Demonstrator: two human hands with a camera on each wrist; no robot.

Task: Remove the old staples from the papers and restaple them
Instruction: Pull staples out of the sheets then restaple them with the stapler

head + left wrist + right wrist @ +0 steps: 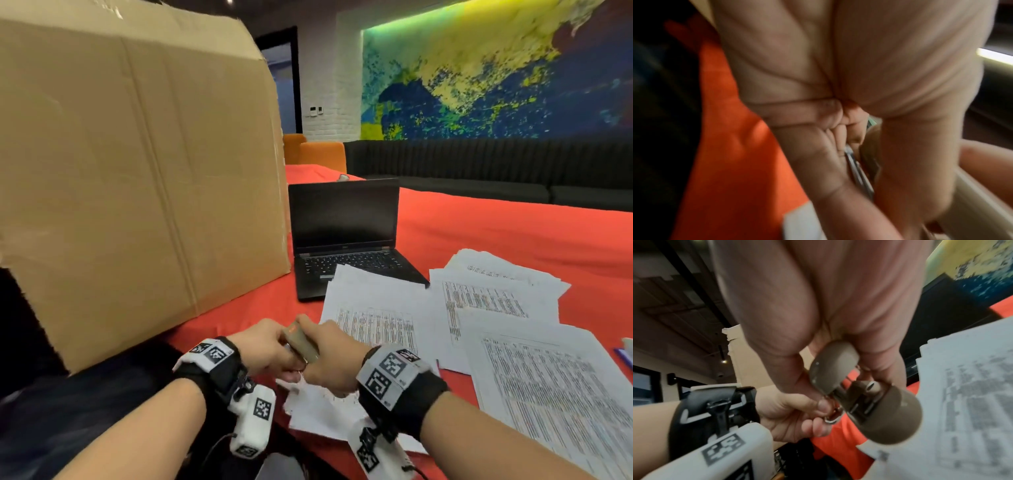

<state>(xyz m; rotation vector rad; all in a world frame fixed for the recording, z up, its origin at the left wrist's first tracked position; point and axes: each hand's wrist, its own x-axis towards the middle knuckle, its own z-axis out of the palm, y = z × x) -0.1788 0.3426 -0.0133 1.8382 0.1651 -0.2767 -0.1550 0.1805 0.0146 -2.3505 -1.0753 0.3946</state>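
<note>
- Right hand (329, 356) grips the taupe stapler (865, 395), hinged open.
- Left hand (267, 346), at its nine o'clock, pinches the stapler's metal part.
- Papers (373, 308) lie at two o'clock on the red table (513, 226).

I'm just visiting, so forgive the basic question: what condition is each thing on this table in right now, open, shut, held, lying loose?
Stapler: lifted off the table, hinged open.
Right hand: grips the stapler.
Left hand: pinches a metal part at the stapler's hinge.
Laptop: lid up, screen dark.
Papers: printed sheets spread loose on the red tablecloth.
Cardboard box: standing; top out of view.
</note>
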